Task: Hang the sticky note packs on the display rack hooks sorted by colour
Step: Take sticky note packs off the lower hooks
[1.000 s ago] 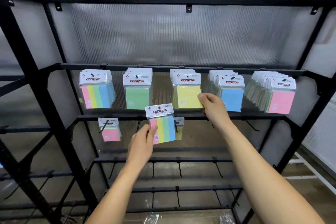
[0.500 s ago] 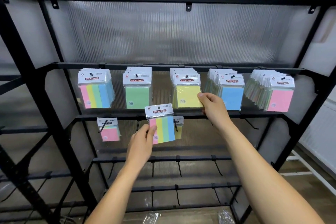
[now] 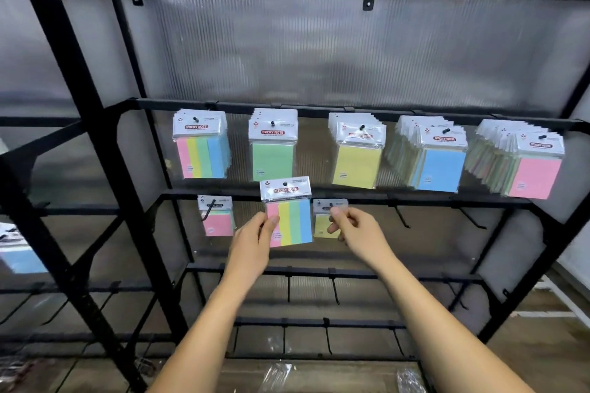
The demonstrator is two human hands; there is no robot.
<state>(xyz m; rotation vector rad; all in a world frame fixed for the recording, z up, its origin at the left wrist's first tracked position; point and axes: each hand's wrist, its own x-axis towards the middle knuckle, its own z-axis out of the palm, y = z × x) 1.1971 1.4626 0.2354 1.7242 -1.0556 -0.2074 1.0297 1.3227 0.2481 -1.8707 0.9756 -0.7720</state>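
left hand pinching striped pack | right hand seemingly pinching hung yellow pack | risk: slipping; mis-sorted hook

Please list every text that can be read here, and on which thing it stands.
"STICKY NOTE": red label on the header card of the four-colour pack in the left hand.
"STICKY NOTE": header cards of the hanging packs on the top rail.
Smaller print and logos: too small to read.

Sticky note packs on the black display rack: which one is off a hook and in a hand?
The four-striped pink-yellow-green-blue pack, pinched by the left hand at its lower left corner. Every other pack hangs on a hook.
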